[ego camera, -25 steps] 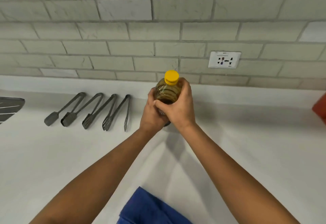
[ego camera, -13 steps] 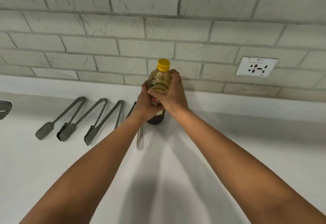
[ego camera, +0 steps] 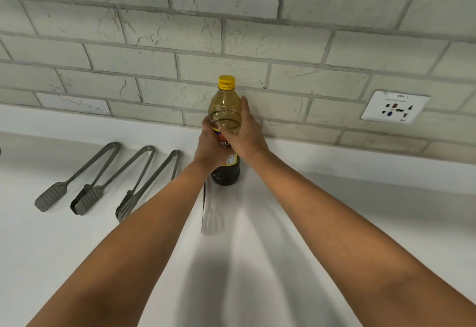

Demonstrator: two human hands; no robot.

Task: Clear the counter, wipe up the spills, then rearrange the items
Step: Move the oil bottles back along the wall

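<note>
Both hands clamp the bottle (ego camera: 226, 115): left hand (ego camera: 210, 146) and right hand (ego camera: 246, 133) wrap its middle. It stands upright on the counter (ego camera: 360, 223), far side, right of the tongs (ego camera: 103, 180).

Head view, forward-down over counter (ego camera: 360, 223) (wall (ego camera: 154, 43) close ahead)

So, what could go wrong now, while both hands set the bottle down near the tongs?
1. The bottle is tall and narrow; if the left hand and right hand loosen their grip too early, it may tip.
2. The nearest tongs lie just in front of the bottle's base; the left forearm could knock them.
3. The cap looks closed, but its tightness cannot be seen.
</note>
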